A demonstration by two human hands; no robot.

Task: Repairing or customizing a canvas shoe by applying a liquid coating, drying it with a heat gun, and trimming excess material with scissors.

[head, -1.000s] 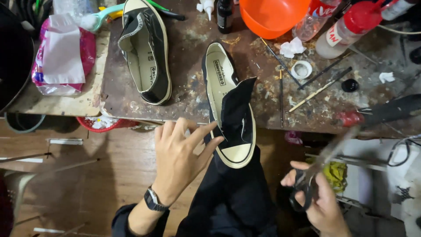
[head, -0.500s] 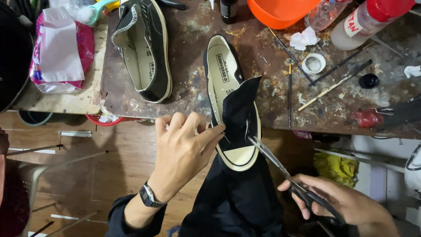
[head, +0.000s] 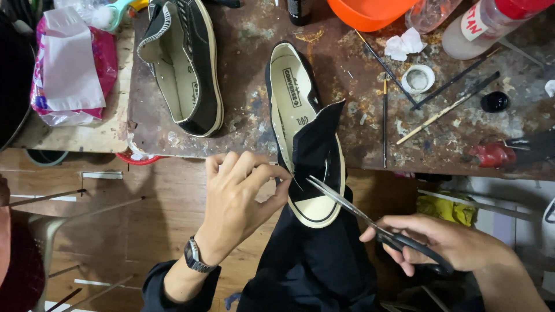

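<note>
A black low sneaker with a cream sole and insole (head: 292, 95) lies toe-toward-me over the near edge of the stained workbench (head: 248, 124). A piece of black cloth (head: 315, 147) is draped over its toe and hangs down to my lap. My left hand (head: 240, 202), wearing a wristwatch, pinches the cloth's left edge beside the shoe. My right hand (head: 442, 242) grips black-handled scissors (head: 352, 211); their blades are parted, tips at the cloth edge close to my left fingertips. A second black sneaker (head: 185, 63) lies on the bench to the left.
On the bench sit an orange bowl (head: 370, 11), a red-capped bottle (head: 491, 23), thin brushes and sticks (head: 433, 95), a small white tape roll (head: 417, 78) and crumpled tissue (head: 404, 43). A pink packet with white paper (head: 72, 69) rests on a board at left. Wooden floor below.
My right hand has brought the scissors up from low at my right to the cloth edge at the shoe's toe. My left hand stays pinching the cloth.
</note>
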